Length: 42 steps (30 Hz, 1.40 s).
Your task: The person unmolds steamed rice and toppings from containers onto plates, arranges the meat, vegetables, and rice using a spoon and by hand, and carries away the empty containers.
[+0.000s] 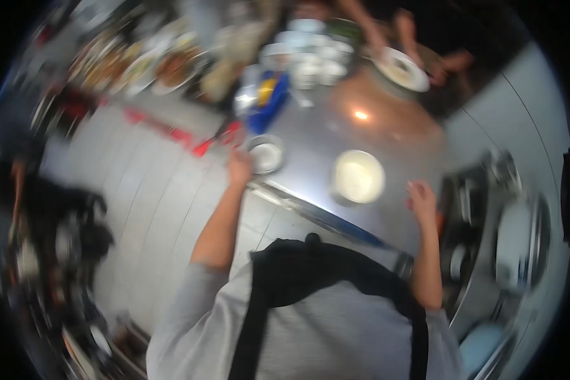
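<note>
My left hand (239,167) is at the left edge of the steel table (304,145), closed on the side of a small metal bowl (266,154) with something white inside. To the right, a round cream-coloured container (359,177) stands near the table's front edge, touched by neither hand. My right hand (421,195) is raised beside the table's right side, fingers partly curled, with nothing visible in it. Motion blur softens both hands.
Across the table, another person's hands (406,38) are at a white plate (400,69). Stacked white bowls (307,69) and a blue item (267,104) stand at the back left. Plates of food (175,69) lie farther left. Shelving with dishes (516,244) is at right.
</note>
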Tool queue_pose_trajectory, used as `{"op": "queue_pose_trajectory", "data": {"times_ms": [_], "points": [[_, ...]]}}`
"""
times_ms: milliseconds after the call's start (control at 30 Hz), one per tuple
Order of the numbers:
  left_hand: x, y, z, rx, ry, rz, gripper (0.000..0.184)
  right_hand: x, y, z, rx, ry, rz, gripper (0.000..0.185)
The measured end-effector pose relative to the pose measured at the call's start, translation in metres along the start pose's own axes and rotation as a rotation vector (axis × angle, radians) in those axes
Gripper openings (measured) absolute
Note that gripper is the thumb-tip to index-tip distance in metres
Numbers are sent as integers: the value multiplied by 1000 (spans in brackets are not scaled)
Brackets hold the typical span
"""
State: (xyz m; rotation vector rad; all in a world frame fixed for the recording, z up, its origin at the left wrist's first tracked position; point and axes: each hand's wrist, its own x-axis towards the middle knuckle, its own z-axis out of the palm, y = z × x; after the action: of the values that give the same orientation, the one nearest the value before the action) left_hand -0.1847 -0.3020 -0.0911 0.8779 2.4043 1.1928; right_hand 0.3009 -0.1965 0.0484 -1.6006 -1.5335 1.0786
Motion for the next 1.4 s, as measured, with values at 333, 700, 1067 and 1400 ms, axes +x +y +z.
{"op": "queue_pose_trajectory", "data": {"times_ms": [333, 700, 1067, 1400], "points": [[-161, 108, -9, -777, -791, -378, 42, -60, 79, -183, -515, 490, -40, 13], [-149, 121, 91, -405, -383, -92, 16, 49, 166, -218, -450, 227, -316, 38], [-348, 37, 14, -372, -10, -646, 11, 146, 124, -105, -1023, -640, -945, 100], [-390, 75, 161, -410, -150, -614, 16, -16, 111, -35, -881, -932, -1084, 96]]}}
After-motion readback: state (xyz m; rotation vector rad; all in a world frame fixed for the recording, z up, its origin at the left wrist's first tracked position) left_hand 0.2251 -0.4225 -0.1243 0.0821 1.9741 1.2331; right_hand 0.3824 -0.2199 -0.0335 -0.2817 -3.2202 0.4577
